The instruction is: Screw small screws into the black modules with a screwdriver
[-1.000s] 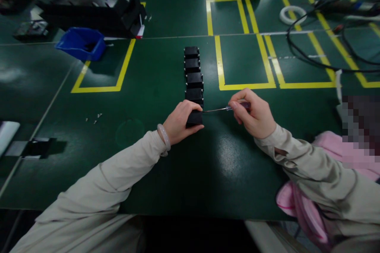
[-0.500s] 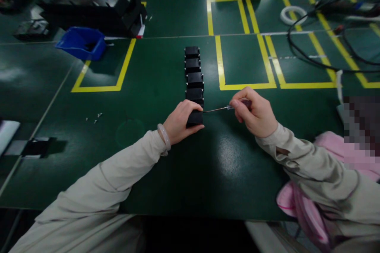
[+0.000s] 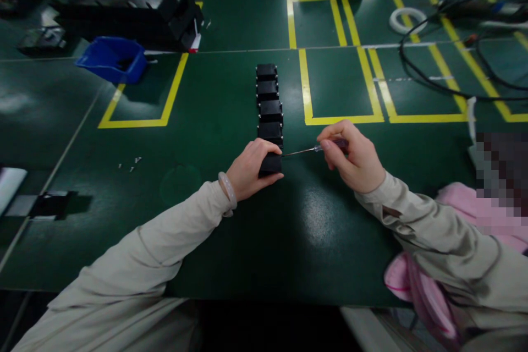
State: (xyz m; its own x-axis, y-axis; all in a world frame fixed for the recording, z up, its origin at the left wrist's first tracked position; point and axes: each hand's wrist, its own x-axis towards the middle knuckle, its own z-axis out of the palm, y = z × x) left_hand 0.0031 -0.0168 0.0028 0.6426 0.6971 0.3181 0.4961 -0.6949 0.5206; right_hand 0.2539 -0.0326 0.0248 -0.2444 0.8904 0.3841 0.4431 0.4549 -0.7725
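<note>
My left hand [image 3: 252, 170] grips a small black block [image 3: 271, 164] at the near end of a row, thumb on its near side and fingers over its far side. In my right hand [image 3: 355, 155] is a screwdriver [image 3: 319, 148], held by its handle. Its thin shaft points left, and the tip meets the block's right side close to my left fingertips; whatever the tip touches is too small to make out. Beyond, several similar black blocks [image 3: 270, 110] stand in line, with small shiny screws along their left and right sides.
Several loose screws [image 3: 135, 163] lie on the green table [image 3: 231, 264] to the left. A blue bin [image 3: 113, 60] and black trays [image 3: 124, 16] stand at the far left. Black cable [image 3: 429, 85] and a white tape roll [image 3: 407, 21] lie right. Pink cloth [image 3: 424, 291] hangs at the near right edge.
My right fingers have shifted slightly on the screwdriver handle. My left hand and the block stay in place.
</note>
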